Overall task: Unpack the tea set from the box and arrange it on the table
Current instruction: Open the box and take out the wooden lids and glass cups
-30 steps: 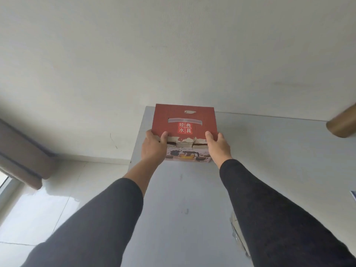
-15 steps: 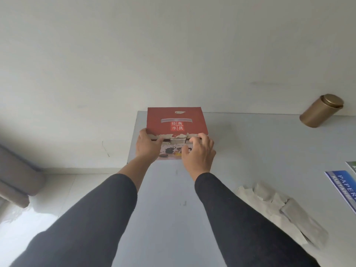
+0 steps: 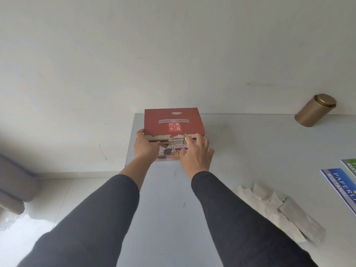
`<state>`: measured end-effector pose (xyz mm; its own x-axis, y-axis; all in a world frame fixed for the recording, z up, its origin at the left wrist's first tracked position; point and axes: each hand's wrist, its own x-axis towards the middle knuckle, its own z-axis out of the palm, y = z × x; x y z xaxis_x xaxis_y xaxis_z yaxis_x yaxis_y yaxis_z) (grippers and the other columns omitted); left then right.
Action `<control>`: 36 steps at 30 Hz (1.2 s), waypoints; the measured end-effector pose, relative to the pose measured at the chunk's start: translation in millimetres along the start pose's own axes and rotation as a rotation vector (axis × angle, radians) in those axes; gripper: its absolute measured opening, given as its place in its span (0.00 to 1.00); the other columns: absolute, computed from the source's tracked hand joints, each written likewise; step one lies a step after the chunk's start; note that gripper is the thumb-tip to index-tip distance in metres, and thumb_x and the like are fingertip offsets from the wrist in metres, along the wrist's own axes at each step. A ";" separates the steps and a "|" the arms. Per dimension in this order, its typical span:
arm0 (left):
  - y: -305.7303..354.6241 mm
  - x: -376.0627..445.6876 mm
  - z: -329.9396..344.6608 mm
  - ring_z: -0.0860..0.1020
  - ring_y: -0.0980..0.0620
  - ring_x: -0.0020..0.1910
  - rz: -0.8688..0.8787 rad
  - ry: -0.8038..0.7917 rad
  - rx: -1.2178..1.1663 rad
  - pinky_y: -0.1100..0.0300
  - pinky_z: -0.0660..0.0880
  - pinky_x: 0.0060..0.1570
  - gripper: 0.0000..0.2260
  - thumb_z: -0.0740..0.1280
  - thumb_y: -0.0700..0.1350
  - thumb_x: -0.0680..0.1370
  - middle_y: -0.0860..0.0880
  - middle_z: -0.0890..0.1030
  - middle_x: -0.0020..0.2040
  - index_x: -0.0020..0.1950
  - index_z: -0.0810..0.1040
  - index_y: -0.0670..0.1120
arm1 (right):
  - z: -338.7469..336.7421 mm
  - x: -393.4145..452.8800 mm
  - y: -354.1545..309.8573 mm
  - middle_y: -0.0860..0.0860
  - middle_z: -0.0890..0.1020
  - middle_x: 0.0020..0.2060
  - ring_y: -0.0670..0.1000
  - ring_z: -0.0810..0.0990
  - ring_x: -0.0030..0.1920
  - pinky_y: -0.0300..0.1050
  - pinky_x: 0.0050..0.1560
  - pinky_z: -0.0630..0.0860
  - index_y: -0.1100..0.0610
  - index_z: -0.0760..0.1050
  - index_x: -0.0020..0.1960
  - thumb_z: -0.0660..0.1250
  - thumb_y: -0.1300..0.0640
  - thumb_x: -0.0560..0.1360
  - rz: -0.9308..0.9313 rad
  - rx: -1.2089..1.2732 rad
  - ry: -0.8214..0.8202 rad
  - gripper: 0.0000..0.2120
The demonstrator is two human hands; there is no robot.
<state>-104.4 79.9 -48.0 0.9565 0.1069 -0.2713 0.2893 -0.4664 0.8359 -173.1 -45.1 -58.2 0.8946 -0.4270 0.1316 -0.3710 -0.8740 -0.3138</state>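
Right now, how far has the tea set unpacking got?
Barely begun. The red tea set box sits on the grey table with its lid shut, and no teaware is out. The left hand holds the box's near left corner while the right hand's fingers work at the front lid edge. Opening, unpacking and arranging remain.
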 end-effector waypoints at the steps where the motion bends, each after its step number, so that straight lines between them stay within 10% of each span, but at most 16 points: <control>1: 0.2 0.1 0.5 0.75 0.44 0.60 -0.002 0.004 0.001 0.51 0.76 0.54 0.27 0.67 0.40 0.76 0.47 0.75 0.64 0.72 0.61 0.51 | -1.8 0.6 1.0 0.54 0.67 0.68 0.59 0.61 0.70 0.57 0.59 0.65 0.51 0.70 0.66 0.60 0.56 0.76 -0.018 -0.026 0.012 0.19; 6: 3.2 0.0 2.2 0.76 0.44 0.58 -0.028 0.013 -0.015 0.53 0.76 0.48 0.27 0.66 0.39 0.75 0.47 0.75 0.63 0.71 0.61 0.51 | -8.3 7.6 -2.1 0.55 0.67 0.64 0.59 0.62 0.66 0.54 0.57 0.64 0.50 0.73 0.62 0.62 0.57 0.74 -0.077 -0.207 -0.022 0.16; 14: 5.7 0.8 1.5 0.78 0.44 0.54 -0.072 -0.001 -0.125 0.55 0.76 0.44 0.26 0.66 0.35 0.72 0.47 0.76 0.60 0.68 0.64 0.49 | -2.1 4.1 -13.4 0.50 0.57 0.72 0.57 0.58 0.69 0.55 0.66 0.62 0.49 0.79 0.52 0.64 0.53 0.72 0.251 0.340 -0.103 0.10; 19: 13.9 2.1 3.3 0.73 0.50 0.38 -0.136 0.036 -0.186 0.59 0.73 0.38 0.09 0.61 0.36 0.69 0.47 0.69 0.60 0.47 0.76 0.39 | -9.6 10.5 -2.4 0.49 0.56 0.75 0.55 0.51 0.74 0.56 0.70 0.56 0.49 0.82 0.42 0.63 0.53 0.75 0.201 0.413 -0.094 0.09; 26: 42.3 9.5 -0.8 0.68 0.48 0.69 0.196 0.204 -0.182 0.53 0.70 0.66 0.27 0.55 0.30 0.74 0.50 0.65 0.72 0.72 0.65 0.43 | -24.1 31.1 -1.7 0.61 0.74 0.59 0.63 0.71 0.61 0.56 0.50 0.73 0.60 0.75 0.47 0.66 0.64 0.65 0.135 0.287 0.566 0.10; 36: 81.2 84.4 8.9 0.46 0.47 0.78 0.304 -0.035 0.398 0.39 0.61 0.70 0.34 0.56 0.32 0.76 0.56 0.49 0.78 0.78 0.49 0.55 | -33.5 128.0 16.7 0.50 0.50 0.77 0.52 0.51 0.76 0.57 0.71 0.59 0.50 0.47 0.77 0.54 0.51 0.80 -0.109 0.164 -0.215 0.29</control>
<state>-0.5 43.2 -7.3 0.9916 -0.1121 -0.0652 -0.0455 -0.7715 0.6346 -73.1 -122.2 -15.1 0.9656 -0.2590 -0.0237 -0.2407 -0.8553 -0.4589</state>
